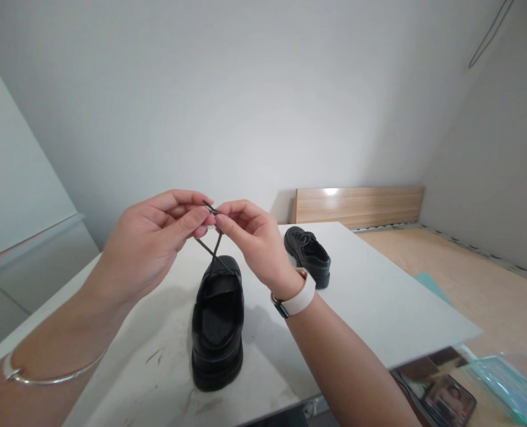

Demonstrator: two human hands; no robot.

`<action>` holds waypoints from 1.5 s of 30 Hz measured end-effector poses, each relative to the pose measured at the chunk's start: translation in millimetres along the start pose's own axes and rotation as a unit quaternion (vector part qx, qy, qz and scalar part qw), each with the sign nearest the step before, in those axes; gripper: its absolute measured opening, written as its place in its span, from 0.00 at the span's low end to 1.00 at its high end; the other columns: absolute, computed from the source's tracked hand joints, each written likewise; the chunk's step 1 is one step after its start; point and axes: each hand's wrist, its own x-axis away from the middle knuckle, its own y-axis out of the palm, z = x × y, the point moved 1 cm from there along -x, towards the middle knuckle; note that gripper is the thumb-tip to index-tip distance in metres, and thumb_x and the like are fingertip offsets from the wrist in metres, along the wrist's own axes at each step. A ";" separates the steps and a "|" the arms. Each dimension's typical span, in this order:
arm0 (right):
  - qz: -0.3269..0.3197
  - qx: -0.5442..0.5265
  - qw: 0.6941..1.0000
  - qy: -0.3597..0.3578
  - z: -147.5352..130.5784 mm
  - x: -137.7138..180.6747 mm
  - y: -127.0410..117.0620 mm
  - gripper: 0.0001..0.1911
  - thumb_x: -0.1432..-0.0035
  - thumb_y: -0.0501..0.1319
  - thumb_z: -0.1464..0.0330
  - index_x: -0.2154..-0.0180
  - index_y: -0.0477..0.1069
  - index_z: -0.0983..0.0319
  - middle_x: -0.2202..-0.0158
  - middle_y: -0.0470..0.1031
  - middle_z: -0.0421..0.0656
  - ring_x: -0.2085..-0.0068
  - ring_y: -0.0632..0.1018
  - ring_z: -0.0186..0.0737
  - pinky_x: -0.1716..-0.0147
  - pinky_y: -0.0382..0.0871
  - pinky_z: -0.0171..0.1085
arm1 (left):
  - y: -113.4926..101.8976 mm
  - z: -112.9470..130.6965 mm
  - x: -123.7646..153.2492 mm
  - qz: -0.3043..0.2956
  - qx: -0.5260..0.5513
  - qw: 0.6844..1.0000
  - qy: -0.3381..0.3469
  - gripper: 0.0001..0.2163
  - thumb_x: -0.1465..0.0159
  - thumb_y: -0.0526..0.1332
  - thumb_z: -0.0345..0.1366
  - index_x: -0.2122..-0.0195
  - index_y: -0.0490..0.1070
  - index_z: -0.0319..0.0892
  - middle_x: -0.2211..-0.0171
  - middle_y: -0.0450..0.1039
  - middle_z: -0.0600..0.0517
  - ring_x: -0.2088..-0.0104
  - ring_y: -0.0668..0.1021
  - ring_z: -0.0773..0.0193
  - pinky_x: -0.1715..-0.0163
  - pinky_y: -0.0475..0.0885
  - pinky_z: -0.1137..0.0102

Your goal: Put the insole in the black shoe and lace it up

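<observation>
A black lace-up shoe point(217, 332) stands on the white table, its heel toward me. Its dark shoelace point(214, 255) rises from the front of the opening in two crossed strands. My left hand point(163, 228) pinches the lace between thumb and fingers, above the shoe's toe. Close against it, my right hand point(254, 237) also pinches the lace, and a short end sticks up between the fingertips. Exactly how the strands run inside the fingers is hidden. Farther back to the right stands a second black shoe point(308, 252), its lace tied.
The white tabletop point(370, 308) bears brown smudges near its front edge. Beyond its right side lie a wooden surface point(476, 279), a phone-like dark object point(450, 400) and a clear teal plastic package point(512, 385). A wooden board point(361, 206) stands against the wall.
</observation>
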 end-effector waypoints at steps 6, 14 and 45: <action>0.070 -0.036 0.996 0.034 5.5 4.7 -21.8 0.17 0.45 0.69 0.58 0.63 0.66 0.61 0.72 0.67 0.34 0.76 0.69 0.27 0.75 0.63 0.31 | -43.2 -17.2 -2.8 0.017 0.025 0.998 -0.056 0.11 0.44 0.73 0.33 0.60 0.81 0.37 0.70 0.75 0.49 0.72 0.71 0.71 0.70 0.70 0.74; 0.196 0.062 0.977 0.053 26.9 37.4 -80.7 0.15 0.46 0.69 0.58 0.66 0.71 0.62 0.76 0.60 0.34 0.78 0.56 0.26 0.79 0.48 0.32 | -115.8 -50.9 21.1 0.102 -0.004 0.984 -0.143 0.12 0.50 0.78 0.39 0.70 0.79 0.41 0.72 0.73 0.53 0.73 0.67 0.73 0.74 0.70 0.80; -0.053 0.412 0.905 0.087 49.5 72.3 -65.3 0.05 0.40 0.62 0.77 0.67 0.75 0.64 0.68 0.72 0.41 0.70 0.69 0.33 0.70 0.63 0.33 | -72.9 -89.8 57.3 -0.203 -0.404 0.892 0.014 0.12 0.30 0.55 0.39 0.60 0.78 0.42 0.65 0.77 0.49 0.67 0.76 0.65 0.69 0.68 0.74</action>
